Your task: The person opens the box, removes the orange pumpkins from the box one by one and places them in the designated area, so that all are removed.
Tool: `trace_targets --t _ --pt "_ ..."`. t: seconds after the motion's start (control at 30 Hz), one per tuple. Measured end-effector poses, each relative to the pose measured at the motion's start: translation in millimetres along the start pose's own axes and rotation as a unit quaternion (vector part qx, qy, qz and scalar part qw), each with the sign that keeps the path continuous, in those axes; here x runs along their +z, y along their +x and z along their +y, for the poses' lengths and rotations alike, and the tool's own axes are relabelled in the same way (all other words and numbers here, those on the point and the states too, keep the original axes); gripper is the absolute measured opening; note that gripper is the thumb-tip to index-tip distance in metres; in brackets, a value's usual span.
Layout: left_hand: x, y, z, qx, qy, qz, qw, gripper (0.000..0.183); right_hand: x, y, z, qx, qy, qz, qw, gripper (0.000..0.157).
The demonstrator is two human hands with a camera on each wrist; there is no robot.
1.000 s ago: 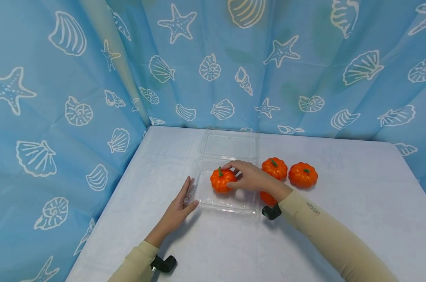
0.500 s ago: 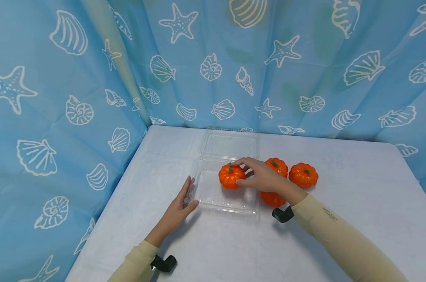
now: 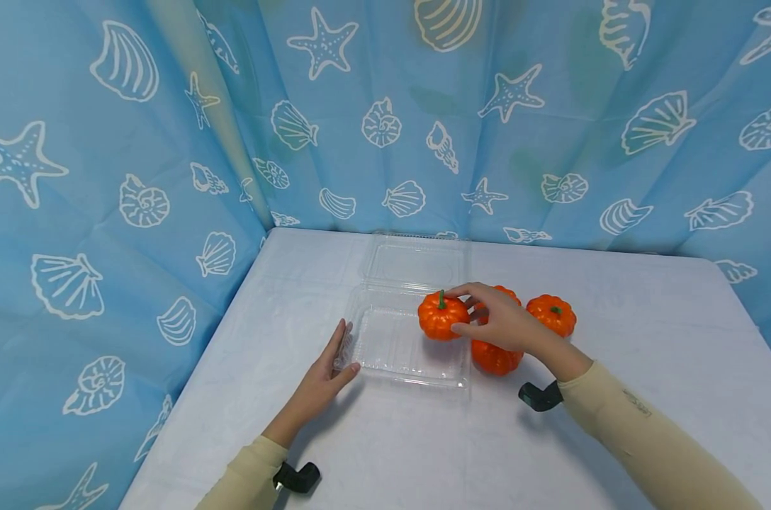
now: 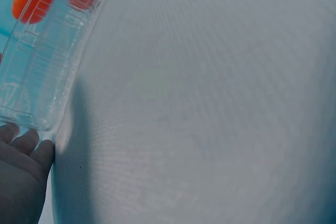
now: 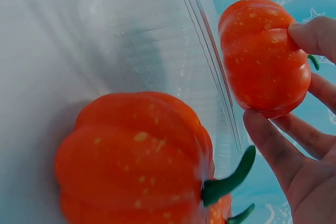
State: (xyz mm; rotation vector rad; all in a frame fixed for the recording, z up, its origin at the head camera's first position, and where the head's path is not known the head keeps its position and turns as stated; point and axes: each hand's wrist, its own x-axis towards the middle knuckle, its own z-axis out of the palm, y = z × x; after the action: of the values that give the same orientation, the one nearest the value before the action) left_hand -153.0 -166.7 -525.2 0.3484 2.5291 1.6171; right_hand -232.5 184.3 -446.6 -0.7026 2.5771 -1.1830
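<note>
My right hand (image 3: 503, 322) pinches a small orange pumpkin (image 3: 438, 319) with a green stem, thumb on one side and fingers on the other. In the right wrist view this pumpkin (image 5: 260, 59) is raised above the rim of a clear plastic clamshell container (image 3: 385, 340), near its right side. The container lies with its lid folded back. Straight fingers of my left hand (image 3: 318, 386) touch the container's left side; in the left wrist view the fingertips (image 4: 44, 150) meet its end wall.
Right of the container sit three more pumpkins: a front one (image 3: 497, 358), a right one (image 3: 554, 315), and one behind (image 3: 508, 291) partly hidden by my right hand. A white cloth covers the table (image 3: 398, 446). A blue shell-patterned curtain (image 3: 360, 163) hangs behind and to the left.
My right hand has carried the pumpkin up and to the right, from the container's middle towards its right edge. The left hand and the container have stayed in place.
</note>
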Motion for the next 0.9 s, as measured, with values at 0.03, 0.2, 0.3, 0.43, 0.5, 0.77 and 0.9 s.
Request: trace_targets --t 0.03,0.2,0.3,0.43,0.5,0.77,0.9 --pt "0.1 0.2 -0.5 0.000 0.000 0.000 1.0000 0.083 -0.9 -2 1 -0.004 0.004 0.003 1.000 0.057" --pt "0.1 0.4 -1.5 -0.002 -0.003 -0.003 1.0000 0.083 -6.4 -12 6 -0.014 -0.003 0.026 1.000 0.055" --pt "0.0 -0.1 -0.7 -0.004 -0.005 -0.004 1.0000 0.083 -10.3 -19 9 -0.003 -0.012 0.038 0.999 0.055" --pt "0.0 -0.5 -0.3 -0.004 -0.003 -0.003 1.0000 0.082 -16.2 -29 12 0.012 -0.014 0.049 0.999 0.056" --pt "0.2 -0.8 -0.1 -0.003 -0.003 -0.002 1.0000 0.082 -19.5 -35 14 0.017 -0.013 0.055 0.998 0.056" --pt "0.4 -1.8 3.0 -0.008 -0.004 -0.001 1.0000 0.082 -33.7 -63 20 0.050 -0.029 0.087 0.995 0.056" --pt "0.2 -1.6 2.8 -0.010 -0.005 -0.002 0.9999 0.082 -39.8 -78 28 0.060 -0.042 0.101 0.992 0.058"
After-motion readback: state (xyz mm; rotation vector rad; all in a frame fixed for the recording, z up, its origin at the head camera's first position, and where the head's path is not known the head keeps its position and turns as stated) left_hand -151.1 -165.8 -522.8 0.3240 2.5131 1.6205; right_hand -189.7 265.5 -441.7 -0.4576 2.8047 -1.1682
